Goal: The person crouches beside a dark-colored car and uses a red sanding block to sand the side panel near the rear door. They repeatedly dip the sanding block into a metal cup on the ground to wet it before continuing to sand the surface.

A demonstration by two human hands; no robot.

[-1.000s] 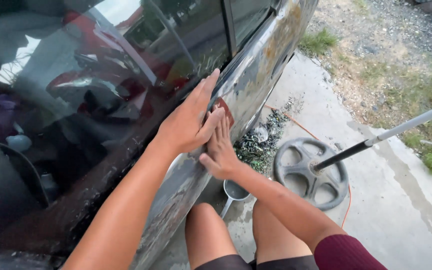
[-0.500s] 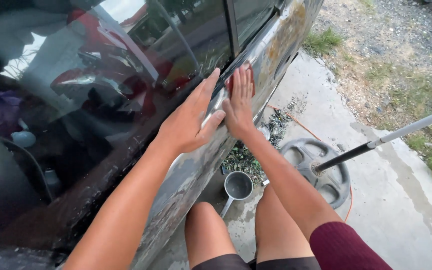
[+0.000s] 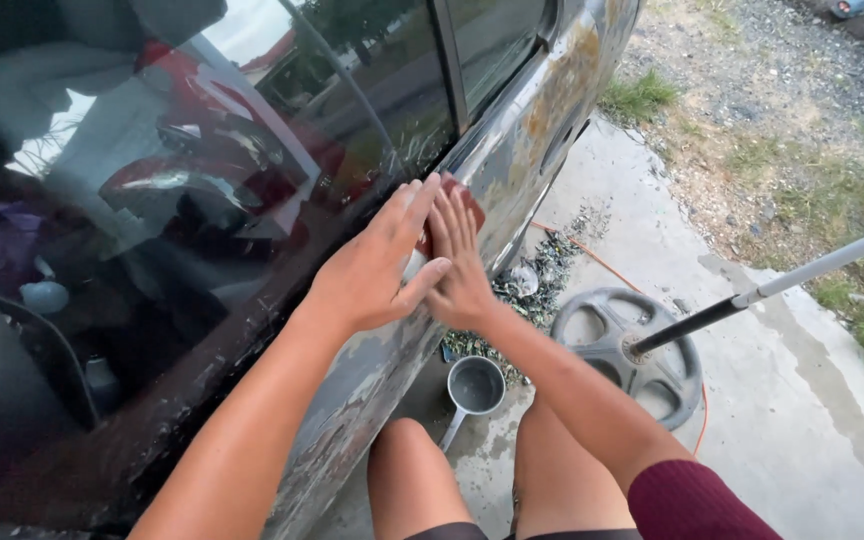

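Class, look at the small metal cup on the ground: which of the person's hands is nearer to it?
Right. The right hand presses the car door almost directly above the metal cup; the left hand lies beside it, farther away.

My left hand (image 3: 377, 265) and right hand (image 3: 460, 265) lie flat, side by side, pressing a reddish pad (image 3: 469, 196) on the worn car door (image 3: 542, 110). A metal cup (image 3: 475, 386) sits beside my knees.

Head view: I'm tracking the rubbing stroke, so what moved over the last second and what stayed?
The right hand slid its reddish sanding pad up the worn car door from beside the left wrist to level with the left fingertips. The left hand stayed flat on the door; metal cup and wheel-shaped base unmoved.
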